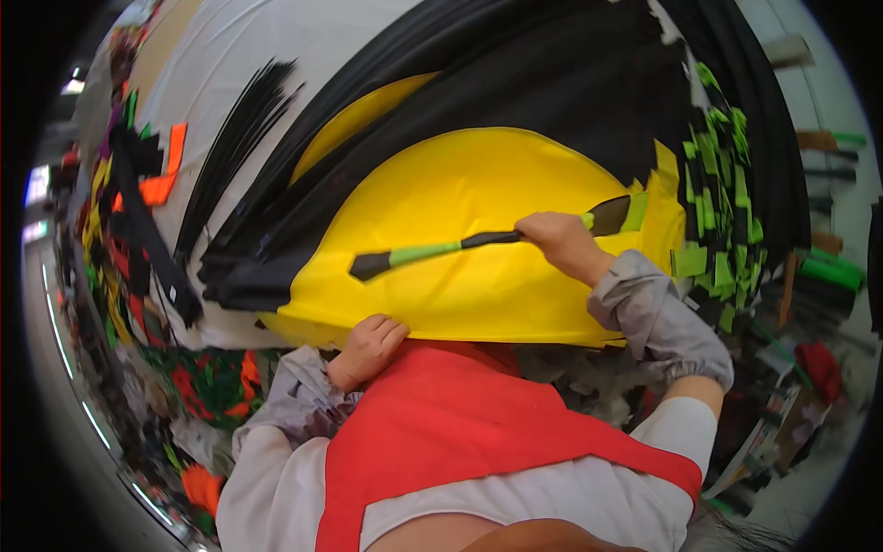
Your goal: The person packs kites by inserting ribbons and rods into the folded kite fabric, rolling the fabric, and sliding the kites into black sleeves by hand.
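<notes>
A narrow black-and-green fabric strip (423, 251) is held in my right hand (563, 244), whose fingers are closed round it. The strip hangs out to the left over a large yellow sheet of fabric (441, 294) with a curved far edge. More black and green cloth (618, 214) shows just right of that hand. My left hand (370, 348) lies at the sheet's near edge with its fingers curled together. What is under those fingers, if anything, is hidden.
Black fabric (570, 92) lies in folds beyond the yellow sheet. Several green-and-black pieces (722, 193) hang at the right. Thin black strips (235, 147) lie on the white table cover (221, 55). Orange (166, 179) and other coloured scraps crowd the left edge.
</notes>
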Demonstrator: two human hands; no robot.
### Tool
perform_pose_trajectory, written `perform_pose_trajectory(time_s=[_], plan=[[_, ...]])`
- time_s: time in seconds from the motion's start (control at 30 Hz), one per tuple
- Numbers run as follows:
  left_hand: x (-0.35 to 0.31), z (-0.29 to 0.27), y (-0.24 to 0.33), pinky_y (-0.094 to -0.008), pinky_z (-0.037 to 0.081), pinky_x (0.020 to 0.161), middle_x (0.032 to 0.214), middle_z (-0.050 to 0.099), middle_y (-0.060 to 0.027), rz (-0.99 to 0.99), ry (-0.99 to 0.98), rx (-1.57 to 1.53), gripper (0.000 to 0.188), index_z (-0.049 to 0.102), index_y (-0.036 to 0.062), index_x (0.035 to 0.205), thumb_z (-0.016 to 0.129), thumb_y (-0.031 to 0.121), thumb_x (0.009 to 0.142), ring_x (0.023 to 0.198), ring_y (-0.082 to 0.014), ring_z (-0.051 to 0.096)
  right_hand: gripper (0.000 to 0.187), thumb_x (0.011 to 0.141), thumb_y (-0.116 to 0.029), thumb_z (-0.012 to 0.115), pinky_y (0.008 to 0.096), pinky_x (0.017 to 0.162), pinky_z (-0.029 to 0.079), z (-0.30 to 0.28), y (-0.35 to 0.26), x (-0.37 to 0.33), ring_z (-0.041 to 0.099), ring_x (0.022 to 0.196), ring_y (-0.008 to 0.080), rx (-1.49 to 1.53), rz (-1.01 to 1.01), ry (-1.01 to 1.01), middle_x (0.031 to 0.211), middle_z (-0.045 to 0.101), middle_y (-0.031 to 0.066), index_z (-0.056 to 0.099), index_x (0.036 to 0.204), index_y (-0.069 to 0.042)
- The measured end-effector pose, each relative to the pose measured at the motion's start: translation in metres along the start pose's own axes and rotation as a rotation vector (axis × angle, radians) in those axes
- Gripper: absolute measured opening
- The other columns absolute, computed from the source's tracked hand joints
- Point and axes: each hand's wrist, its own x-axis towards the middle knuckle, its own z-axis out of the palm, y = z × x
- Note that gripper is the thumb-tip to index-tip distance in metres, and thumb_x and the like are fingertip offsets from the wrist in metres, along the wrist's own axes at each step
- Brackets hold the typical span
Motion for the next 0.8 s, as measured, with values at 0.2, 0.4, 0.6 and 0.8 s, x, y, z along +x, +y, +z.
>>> perform_pose_trajectory(time_s=[0.2,0.4,0.6,0.8], plan=[[-0.005,-0.032,-0.013,-0.0369,0.050,0.067,0.085,0.062,-0.0090,-0.102,0.115,-0.079,0.021,0.062,0.0048,0.097,0.061,0.010,0.076,0.077,-0.0265,0.061,0.029,0.085,-0.028,0.066,0.0457,0.082,0.051,0.097,0.037,0.018,0.065,0.093,0.0374,-0.048,0.114,-0.781,0.101,0.068,0.0145,0.069,0.107,-0.010],[0.024,-0.026,-0.084,-0.0407,0.049,0.069,0.085,0.061,-0.0115,-0.407,0.164,0.001,0.021,0.062,0.0060,0.096,0.057,0.004,0.075,0.081,-0.0307,0.060,0.034,0.087,-0.025,0.068,0.0440,0.090,0.050,0.063,0.024,0.181,0.062,0.107,0.0348,-0.133,-0.040,-0.583,0.116,0.066,0.0155,0.066,0.117,-0.009],[0.075,0.024,-0.171,-0.0408,0.049,0.074,0.083,0.059,-0.0104,-0.561,0.246,0.150,0.020,0.063,0.0072,0.098,0.056,0.005,0.080,0.083,-0.0304,0.059,0.055,0.083,-0.019,0.071,0.0391,0.101,0.045,0.103,0.048,0.289,0.055,0.120,0.0306,-0.459,-0.409,-0.131,0.131,0.057,0.0123,0.052,0.133,-0.007],[0.055,0.041,-0.190,-0.0403,0.048,0.079,0.085,0.061,-0.0095,-0.474,0.159,0.156,0.019,0.064,0.0082,0.098,0.055,0.009,0.081,0.086,-0.0291,0.060,0.031,0.077,-0.016,0.079,0.0388,0.090,0.051,0.119,0.030,0.312,0.062,0.102,0.0298,-0.360,-0.203,-0.139,0.104,0.066,0.0102,0.064,0.103,-0.007]])
